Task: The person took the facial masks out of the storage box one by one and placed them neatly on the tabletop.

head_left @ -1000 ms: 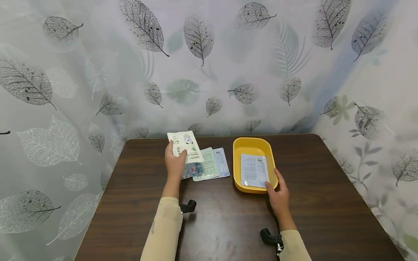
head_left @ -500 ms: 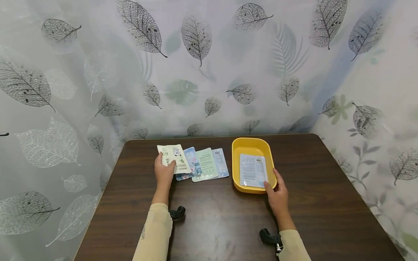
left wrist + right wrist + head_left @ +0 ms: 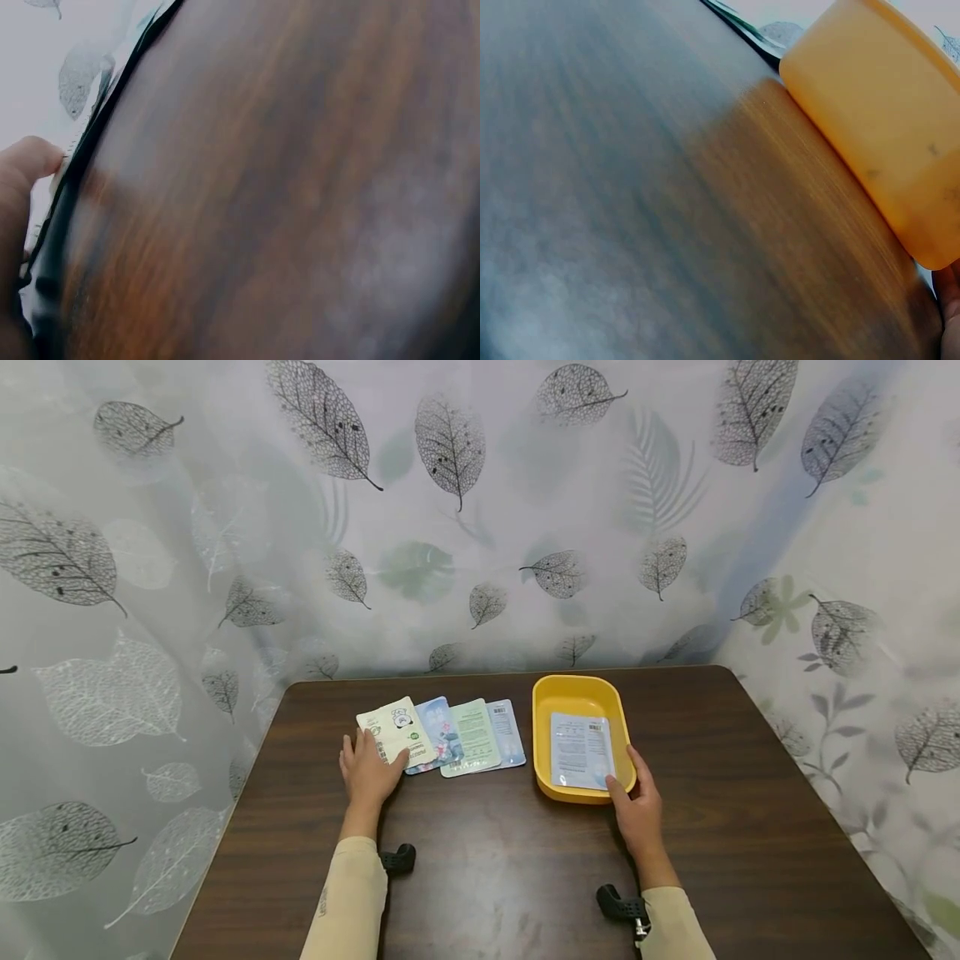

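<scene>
My left hand (image 3: 370,772) rests at the near left edge of a cream sachet (image 3: 393,727) with a small animal drawing, fingers spread and thumb on its lower corner. That flat sachet, like a sheet-mask packet, overlaps a blue floral sachet (image 3: 437,727). A pale green sachet (image 3: 474,735) and a light blue one (image 3: 507,731) continue the fanned row. With my right hand (image 3: 639,810) I grip the near right rim of a yellow tray (image 3: 573,689), thumb over the rim. Inside the tray lies another light blue sachet (image 3: 581,752). The right wrist view shows the tray's side wall (image 3: 877,97).
Everything stands on a dark wooden table (image 3: 480,860). Behind it and along the sides hangs a pale curtain (image 3: 480,527) with leaf prints. A black wrist mount (image 3: 397,860) sits on my left wrist, another (image 3: 621,906) on my right.
The left hand has carried the cream sachet left and down onto the table beside the floral one, then loosened its fingers from it. My right hand and the tray have stayed put.
</scene>
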### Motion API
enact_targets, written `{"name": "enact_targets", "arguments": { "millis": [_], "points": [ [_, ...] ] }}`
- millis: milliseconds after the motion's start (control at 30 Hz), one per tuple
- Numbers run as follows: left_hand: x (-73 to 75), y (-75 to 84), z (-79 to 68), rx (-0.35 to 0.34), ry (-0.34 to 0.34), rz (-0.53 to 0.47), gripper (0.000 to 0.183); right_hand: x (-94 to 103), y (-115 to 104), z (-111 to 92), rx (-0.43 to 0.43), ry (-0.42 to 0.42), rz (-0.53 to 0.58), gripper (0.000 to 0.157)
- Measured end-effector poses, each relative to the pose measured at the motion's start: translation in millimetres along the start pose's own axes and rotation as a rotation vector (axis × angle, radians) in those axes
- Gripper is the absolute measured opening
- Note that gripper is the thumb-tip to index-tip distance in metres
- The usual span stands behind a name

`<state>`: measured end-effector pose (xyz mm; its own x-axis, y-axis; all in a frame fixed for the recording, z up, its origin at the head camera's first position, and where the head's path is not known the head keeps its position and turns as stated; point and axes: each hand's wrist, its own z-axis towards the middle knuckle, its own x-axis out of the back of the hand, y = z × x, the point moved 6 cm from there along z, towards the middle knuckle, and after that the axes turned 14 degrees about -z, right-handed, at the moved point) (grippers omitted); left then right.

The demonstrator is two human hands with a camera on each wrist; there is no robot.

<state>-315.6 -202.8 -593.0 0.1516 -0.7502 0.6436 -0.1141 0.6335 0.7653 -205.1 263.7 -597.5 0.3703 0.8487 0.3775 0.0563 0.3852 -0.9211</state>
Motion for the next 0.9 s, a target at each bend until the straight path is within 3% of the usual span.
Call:
{"name": "enact_targets", "arguments": {
  "millis": [100,200,367,700,900],
  "points": [
    [-5.3,-3.0,1.9,-0.013,-0.038,0.085,0.101,3.3,-13,-4,-0.015,-0.016,0.007,0.066],
    [-6.9,-5.7,2.3,-0.001,-0.044,0.114,0.102,2.6,-12,-5,-0.033,-0.031,0.005,0.068],
    [-7.7,-7.9,0.0,0.002,-0.039,0.117,0.102,-0.8,1,0,-0.023,-0.021,0.021,0.068],
    [-9.1,-8.3,-1.9,-0.001,-0.03,0.119,0.102,4.4,-25,-8,-0.039,-0.045,0.02,0.067],
    [-8.4,-6.9,-1.2,0.009,-0.028,0.105,0.103,0.8,-9,-2,-0.026,-0.023,0.032,0.067]
  ]
}}
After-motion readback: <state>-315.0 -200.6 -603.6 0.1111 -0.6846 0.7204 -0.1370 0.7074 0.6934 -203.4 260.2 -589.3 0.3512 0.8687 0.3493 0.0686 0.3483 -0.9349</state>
